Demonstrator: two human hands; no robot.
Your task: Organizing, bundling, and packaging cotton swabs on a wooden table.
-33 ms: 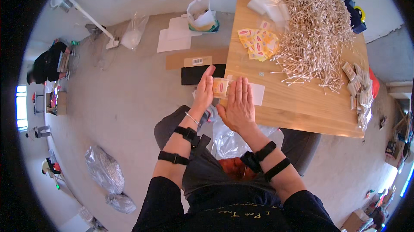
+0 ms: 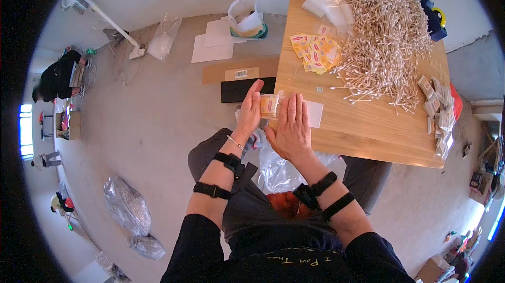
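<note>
A small clear packet of cotton swabs with a yellow-and-white card inside is between my hands, just off the table's left edge. My left hand grips its left side, thumb along the packet. Against the packet's right end lies my right hand, flat, with fingers straight and close together. Loose cotton swabs form a big heap on the wooden table. Left of the heap are scattered yellow cards, and behind those, clear plastic bags. Several filled packets are piled at the table's right edge.
White paper lies beside my right hand. A dark tape dispenser sits at the far right. Clear plastic covers part of my lap. On the floor are cardboard, a white bag and a full plastic sack.
</note>
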